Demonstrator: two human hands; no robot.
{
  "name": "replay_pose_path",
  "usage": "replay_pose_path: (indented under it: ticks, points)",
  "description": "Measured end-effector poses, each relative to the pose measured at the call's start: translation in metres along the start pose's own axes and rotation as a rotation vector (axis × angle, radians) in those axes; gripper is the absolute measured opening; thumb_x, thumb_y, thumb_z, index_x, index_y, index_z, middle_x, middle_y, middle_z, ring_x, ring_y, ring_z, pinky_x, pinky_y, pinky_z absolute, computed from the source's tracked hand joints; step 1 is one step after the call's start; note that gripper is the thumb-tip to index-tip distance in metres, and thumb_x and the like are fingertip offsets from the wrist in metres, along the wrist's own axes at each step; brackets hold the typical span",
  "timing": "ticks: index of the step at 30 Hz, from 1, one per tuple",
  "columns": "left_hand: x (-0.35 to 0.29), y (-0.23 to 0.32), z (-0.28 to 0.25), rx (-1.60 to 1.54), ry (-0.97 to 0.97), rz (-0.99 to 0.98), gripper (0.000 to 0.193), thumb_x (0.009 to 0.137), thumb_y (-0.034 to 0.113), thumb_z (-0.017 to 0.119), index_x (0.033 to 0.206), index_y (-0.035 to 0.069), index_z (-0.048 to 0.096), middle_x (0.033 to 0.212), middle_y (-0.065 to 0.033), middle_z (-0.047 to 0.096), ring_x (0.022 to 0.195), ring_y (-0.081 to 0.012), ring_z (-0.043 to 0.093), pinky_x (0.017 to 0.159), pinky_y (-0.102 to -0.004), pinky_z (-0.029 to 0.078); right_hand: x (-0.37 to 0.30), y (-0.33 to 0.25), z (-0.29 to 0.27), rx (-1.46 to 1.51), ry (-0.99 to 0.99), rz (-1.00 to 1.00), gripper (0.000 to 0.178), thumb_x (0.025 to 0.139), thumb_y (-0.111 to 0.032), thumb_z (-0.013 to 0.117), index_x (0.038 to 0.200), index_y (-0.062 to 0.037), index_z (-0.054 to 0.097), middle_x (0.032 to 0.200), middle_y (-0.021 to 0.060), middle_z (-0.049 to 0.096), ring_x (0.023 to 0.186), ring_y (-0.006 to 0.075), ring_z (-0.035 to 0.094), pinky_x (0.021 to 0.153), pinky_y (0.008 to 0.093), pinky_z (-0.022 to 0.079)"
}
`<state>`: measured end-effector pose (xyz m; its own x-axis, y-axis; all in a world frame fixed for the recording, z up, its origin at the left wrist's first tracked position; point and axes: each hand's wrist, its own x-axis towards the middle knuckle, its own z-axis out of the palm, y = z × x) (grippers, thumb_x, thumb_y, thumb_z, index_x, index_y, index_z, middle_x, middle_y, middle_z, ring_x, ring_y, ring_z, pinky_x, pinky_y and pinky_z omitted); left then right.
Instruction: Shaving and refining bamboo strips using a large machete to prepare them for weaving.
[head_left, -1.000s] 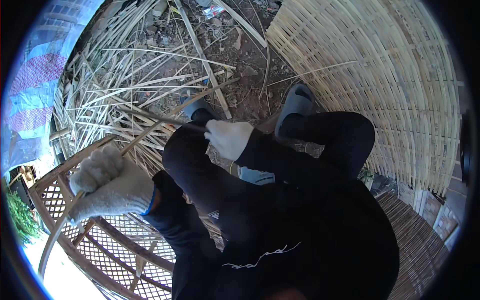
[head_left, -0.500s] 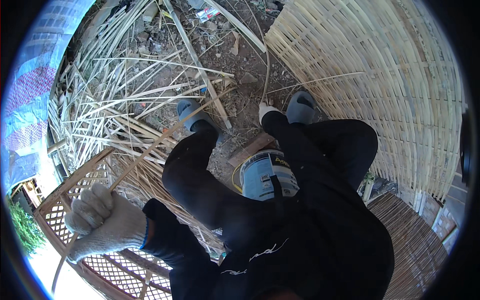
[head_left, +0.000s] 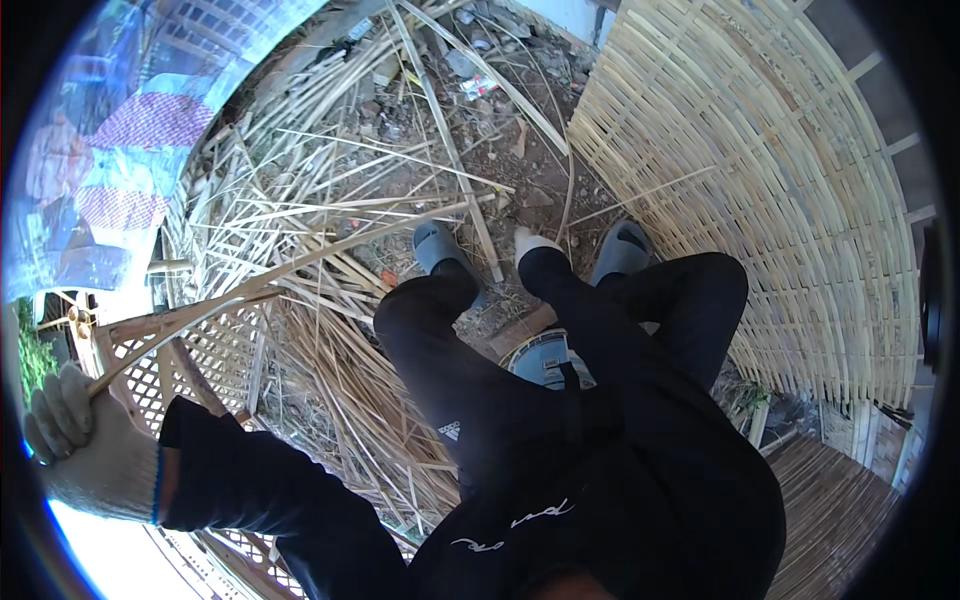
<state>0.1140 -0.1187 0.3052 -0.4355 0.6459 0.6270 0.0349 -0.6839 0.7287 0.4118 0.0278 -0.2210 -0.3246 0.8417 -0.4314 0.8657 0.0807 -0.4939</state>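
My left hand (head_left: 85, 440), in a pale knitted glove, is stretched far out to the left with its fingers wrapped round a long bamboo strip (head_left: 330, 251). From the fist the strip slants up and away across the pile, its far end lying left of my right hand. My right hand (head_left: 536, 241), also in a pale glove, is low between my feet. Its fingers look curled in, but my sleeve and the back of the glove hide what they hold. Beside it a thin curved strip (head_left: 571, 190) runs along the ground.
Loose bamboo strips (head_left: 330, 370) lie heaped at the left. A woven bamboo panel (head_left: 740, 190) rises on the right. Under me is a bucket (head_left: 540, 362), with a wood piece (head_left: 522, 328) by it. A lattice frame (head_left: 215, 345) and plastic sheeting (head_left: 150, 130) stand at the left.
My left hand has moved outward to the left and slightly up with the bamboo strip in it. My right hand stays low between my feet. The whole view has shifted.
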Motion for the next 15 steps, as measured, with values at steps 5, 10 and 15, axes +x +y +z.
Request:
replay_pose_path:
  ticks: [5,10,15]
  points:
    - [0.004,0.066,-0.005,-0.051,-0.089,-0.105,0.04,0.084,0.033,0.067,0.062,0.018,0.037,0.055,0.0062,0.031,0.048,-0.0082,0.026,0.05,-0.0275,0.024,0.002,0.039,0.019,-0.508,-0.34,-0.248,0.039,0.096,-0.024,0.054,0.129,-0.0035,0.062,0.117,0.0157,0.07,0.11,0.0338,0.065,0.09,0.05,0.05]
    - [-0.01,-0.055,0.028,-0.062,0.139,-0.124,0.08,0.073,0.093,0.046,0.058,0.017,0.025,0.057,0.0041,0.022,0.055,-0.0139,0.019,0.058,-0.0302,0.018,-0.014,0.091,0.037,0.37,-0.192,0.183,0.035,0.101,-0.034,0.052,0.126,-0.0102,0.055,0.085,0.0102,0.066,0.065,0.028,0.064,0.058,0.045,0.051]
    - [-0.026,-0.054,-0.019,-0.122,0.147,-0.052,0.084,0.071,0.099,0.033,0.061,0.016,0.034,0.054,0.0037,0.028,0.049,-0.0106,0.028,0.047,-0.0265,0.025,-0.08,0.038,-0.022,1.081,-0.374,0.291,0.017,0.1,-0.03,0.053,0.099,-0.0132,0.051,0.059,0.0045,0.049,0.04,0.0195,0.046,0.038,0.0413,0.04]
